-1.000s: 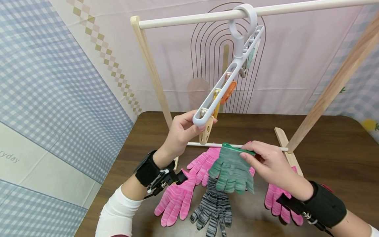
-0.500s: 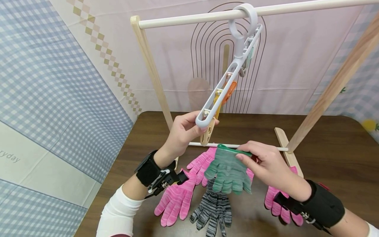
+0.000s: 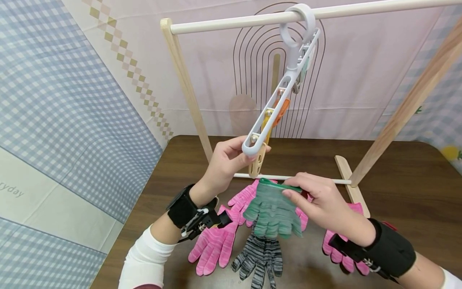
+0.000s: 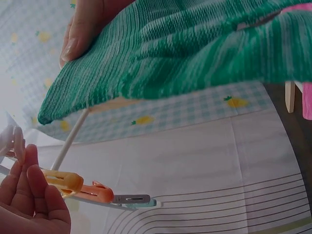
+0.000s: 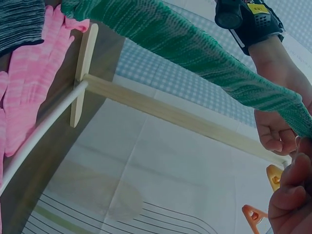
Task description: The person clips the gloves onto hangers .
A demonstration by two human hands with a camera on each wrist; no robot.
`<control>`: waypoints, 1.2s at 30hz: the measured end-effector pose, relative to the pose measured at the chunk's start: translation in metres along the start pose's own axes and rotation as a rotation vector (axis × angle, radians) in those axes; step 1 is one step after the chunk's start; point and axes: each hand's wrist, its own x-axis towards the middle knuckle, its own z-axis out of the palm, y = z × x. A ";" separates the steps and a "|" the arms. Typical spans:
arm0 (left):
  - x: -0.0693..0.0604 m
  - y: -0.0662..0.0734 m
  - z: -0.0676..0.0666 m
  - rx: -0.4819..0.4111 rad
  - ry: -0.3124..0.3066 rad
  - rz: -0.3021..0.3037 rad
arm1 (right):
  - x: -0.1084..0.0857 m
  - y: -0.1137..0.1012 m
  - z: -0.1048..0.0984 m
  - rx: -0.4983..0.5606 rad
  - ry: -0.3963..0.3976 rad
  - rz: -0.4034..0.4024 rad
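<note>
A white hanger [image 3: 257, 130] with coloured clips hangs by its hook from the rack's top bar. At its near end my left hand [image 3: 226, 162] pinches the beige clip [image 3: 257, 164], thumb in front and fingers behind. My right hand [image 3: 319, 196] grips a green knit glove [image 3: 275, 212] by its cuff, fingers of the glove hanging down. The cuff edge is just below and right of the beige clip, apart from it. In the left wrist view the green glove [image 4: 161, 58] spans the top, with the yellow clip [image 4: 66, 180] and orange clip [image 4: 97, 192] beneath.
The wooden rack has a top bar [image 3: 231, 24] and a low white rod [image 3: 328, 181]. Beneath lie a grey-black striped glove [image 3: 260, 257] and several pink gloves [image 3: 214, 247] on the brown table [image 3: 404, 176]. A pink glove [image 3: 346, 257] lies partly under my right wrist.
My right hand has carried the green glove leftward, closer to the beige clip. My left hand and the hanger's near end have shifted slightly right.
</note>
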 end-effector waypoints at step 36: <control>-0.003 0.004 0.007 -0.036 0.001 -0.067 | 0.007 -0.004 0.006 -0.017 0.015 -0.082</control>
